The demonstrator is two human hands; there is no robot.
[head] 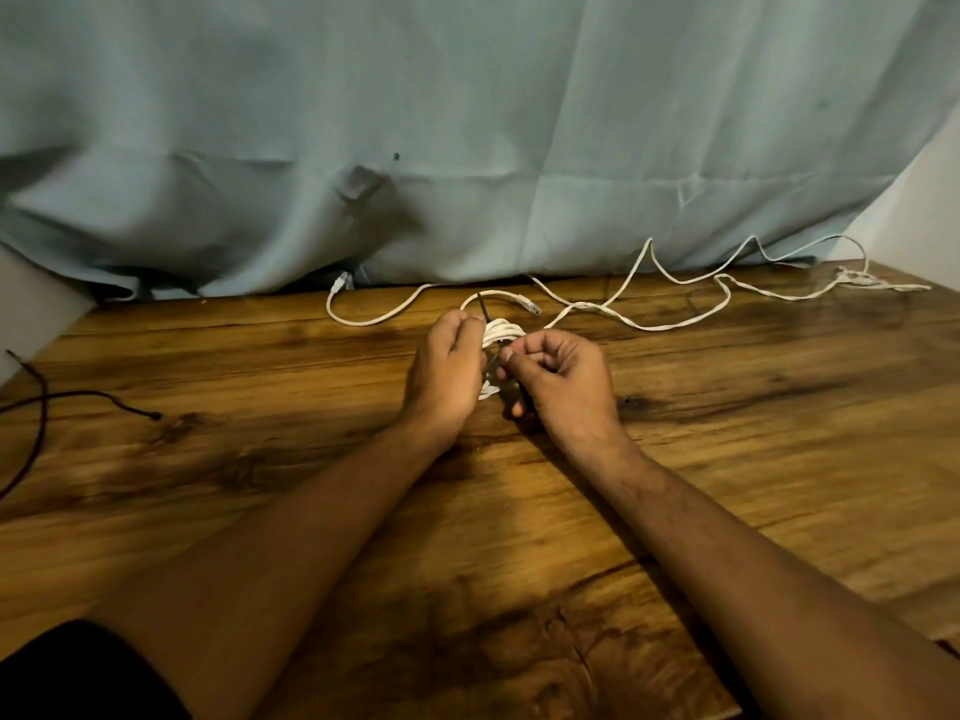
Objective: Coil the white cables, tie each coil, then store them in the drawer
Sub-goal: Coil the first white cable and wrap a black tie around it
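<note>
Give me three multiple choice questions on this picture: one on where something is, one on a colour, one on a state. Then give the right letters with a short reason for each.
1. The dark cord lies: A at the table's left edge; B at its right edge; C in its middle.
2. The cloth behind is: A red; B pale blue; C yellow.
3. The left grip and right grip are: A flat on the table; B curled at the coil; C out of view.

Answers:
1. A, the cord trails in from the left side.
2. B, the cloth is pale blue-grey all over.
3. B, the left grip holds the coil and the right grip pinches its tie.
</note>
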